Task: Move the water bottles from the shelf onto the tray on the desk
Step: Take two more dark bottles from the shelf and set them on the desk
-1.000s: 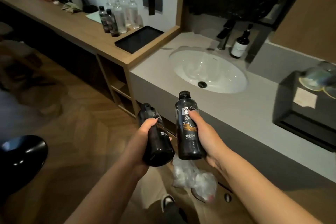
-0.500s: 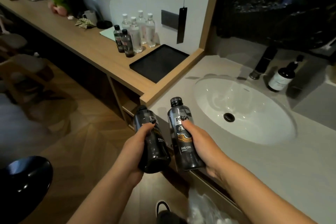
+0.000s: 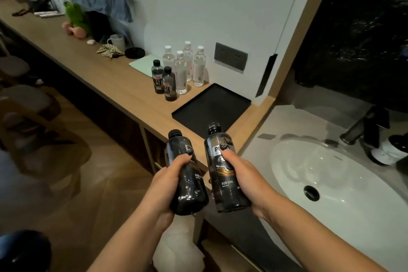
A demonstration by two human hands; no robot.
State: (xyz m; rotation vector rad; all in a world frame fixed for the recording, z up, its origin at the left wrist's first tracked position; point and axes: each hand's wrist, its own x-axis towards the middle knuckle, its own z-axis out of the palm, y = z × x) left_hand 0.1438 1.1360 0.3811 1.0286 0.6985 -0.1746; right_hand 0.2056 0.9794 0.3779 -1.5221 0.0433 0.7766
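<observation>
We hold one dark, black-capped plastic bottle in each hand: our left hand (image 3: 167,181) curls round the left dark bottle (image 3: 187,174), thumb pressed on its label, and our right hand (image 3: 245,176) wraps the right dark bottle (image 3: 223,168) the same way. Both bottles stand near upright, close together without touching, short of the near edge of the long wooden desk (image 3: 123,88). Just beyond our fingertips lies the flat black rectangular tray (image 3: 212,106), its raised rim bare. Past its far left corner stand two small dark bottles (image 3: 164,83) and four clear white-capped bottles (image 3: 187,66). Right of our right hand lies the white oval sink (image 3: 331,174).
</observation>
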